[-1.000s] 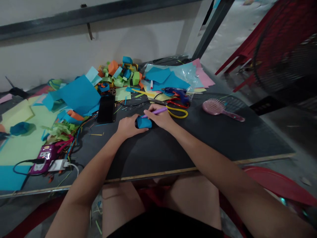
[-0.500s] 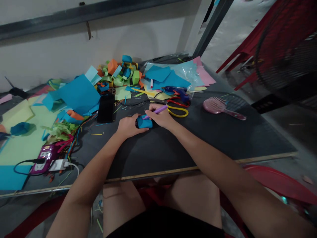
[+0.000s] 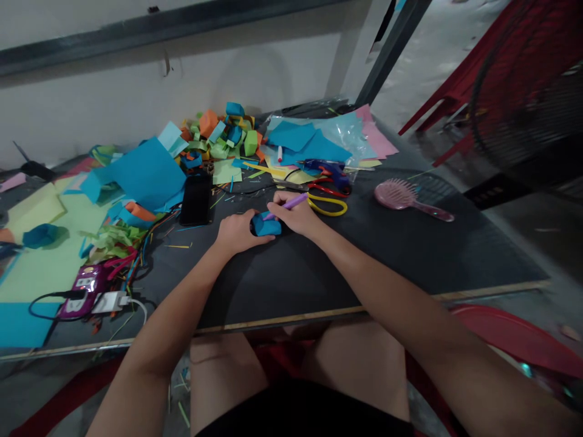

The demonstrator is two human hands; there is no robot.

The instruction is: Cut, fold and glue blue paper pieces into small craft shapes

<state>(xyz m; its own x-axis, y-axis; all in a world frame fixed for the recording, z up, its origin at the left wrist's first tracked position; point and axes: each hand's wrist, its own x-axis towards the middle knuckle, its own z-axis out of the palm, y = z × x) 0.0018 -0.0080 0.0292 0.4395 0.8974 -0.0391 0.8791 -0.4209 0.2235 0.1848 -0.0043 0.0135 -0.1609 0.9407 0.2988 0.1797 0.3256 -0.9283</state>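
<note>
In the head view, a small folded piece of blue paper (image 3: pixel 268 226) lies on the dark table between my hands. My left hand (image 3: pixel 237 232) is curled around its left side, thumb along the near edge. A purple pen (image 3: pixel 291 204) is pinched in my right hand (image 3: pixel 296 213), its tip down on the blue paper. Just right of that hand lie scissors (image 3: pixel 328 205) with yellow and red handles. A black phone (image 3: pixel 195 200) rests to the left of my left hand.
Cut and folded paper pieces (image 3: pixel 218 133) are heaped at the back. Blue sheets (image 3: pixel 148 173), a purple device (image 3: pixel 84 291) and a white charger (image 3: pixel 109 301) with cables lie left. A pink hairbrush (image 3: pixel 401 197) lies right, near a fan (image 3: pixel 528 103). Red chairs stand around the table.
Almost nothing differs. The whole view has shifted very slightly, while both hands, the pen and the blue paper keep their positions together.
</note>
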